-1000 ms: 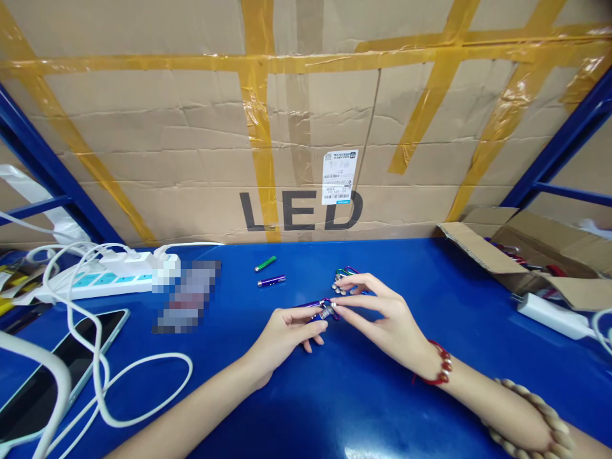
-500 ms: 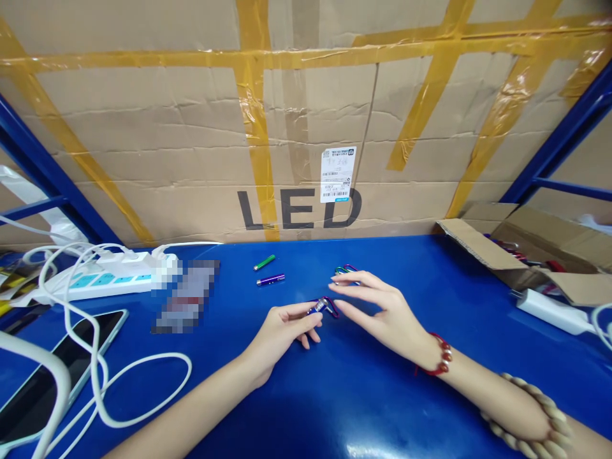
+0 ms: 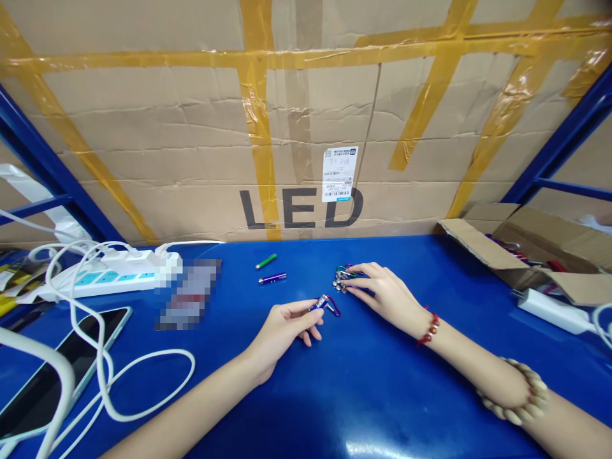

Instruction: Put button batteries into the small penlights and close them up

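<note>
My left hand [image 3: 285, 326] rests on the blue table and pinches a small purple keychain flashlight [image 3: 323, 305] with a purple clip at its far end. My right hand [image 3: 385, 294] lies farther back, fingertips on a small pile of silver button batteries and coloured clips [image 3: 342, 279]. Whether those fingers grip a piece I cannot tell. A purple flashlight tube [image 3: 272, 278] and a green one [image 3: 266, 261] lie apart behind my left hand.
A taped cardboard wall marked LED [image 3: 301, 209] closes the back. At left are a white power strip [image 3: 108, 275], looping white cables [image 3: 143, 395] and a phone [image 3: 62, 366]. An open cardboard box [image 3: 521, 255] and a white adapter [image 3: 549, 312] sit at right.
My right hand let go of the flashlight's end and moved back to the pile of batteries and clips. My left hand kept the flashlight nearly still.
</note>
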`<state>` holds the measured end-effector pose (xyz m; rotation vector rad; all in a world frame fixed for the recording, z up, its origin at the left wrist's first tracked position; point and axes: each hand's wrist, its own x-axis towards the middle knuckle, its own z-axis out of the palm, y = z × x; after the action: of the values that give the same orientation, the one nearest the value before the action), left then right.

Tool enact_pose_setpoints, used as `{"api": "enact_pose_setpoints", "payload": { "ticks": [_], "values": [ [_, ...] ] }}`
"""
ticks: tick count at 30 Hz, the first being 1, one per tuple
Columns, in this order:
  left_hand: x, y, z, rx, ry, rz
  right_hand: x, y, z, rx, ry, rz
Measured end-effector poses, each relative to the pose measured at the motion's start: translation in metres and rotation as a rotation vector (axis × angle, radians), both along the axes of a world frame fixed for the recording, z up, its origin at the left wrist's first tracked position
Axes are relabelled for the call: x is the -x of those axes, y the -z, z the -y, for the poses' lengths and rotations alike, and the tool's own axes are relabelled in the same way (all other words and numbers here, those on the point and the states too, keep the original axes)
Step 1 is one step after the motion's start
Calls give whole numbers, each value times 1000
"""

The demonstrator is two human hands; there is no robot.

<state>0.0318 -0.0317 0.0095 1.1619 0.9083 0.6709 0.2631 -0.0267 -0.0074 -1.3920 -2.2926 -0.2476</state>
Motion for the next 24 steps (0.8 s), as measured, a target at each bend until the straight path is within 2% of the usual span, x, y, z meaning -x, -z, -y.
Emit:
{"api": "enact_pose_setpoints", "payload": {
  "ticks": [7, 9, 12, 16, 19, 24],
  "values": [
    [0, -4, 2, -25, 22, -13, -3, -4, 0, 0, 4, -26],
    [-1, -6, 2, -32, 24, -27, -1, -7, 2, 7, 12, -90],
    [-2, -6, 3, -52, 36, -45, 9, -15, 8, 46, 4, -349],
    [-3, -2, 4, -91, 72, -64, 28, -25, 22, 216, -154, -702],
    [-3, 0, 4, -135, 97, -78, 38, -30, 31, 284, -226, -759],
    [-3, 2, 5, -171, 105, -116, 38, -33, 32, 360, -214, -737]
  ]
}}
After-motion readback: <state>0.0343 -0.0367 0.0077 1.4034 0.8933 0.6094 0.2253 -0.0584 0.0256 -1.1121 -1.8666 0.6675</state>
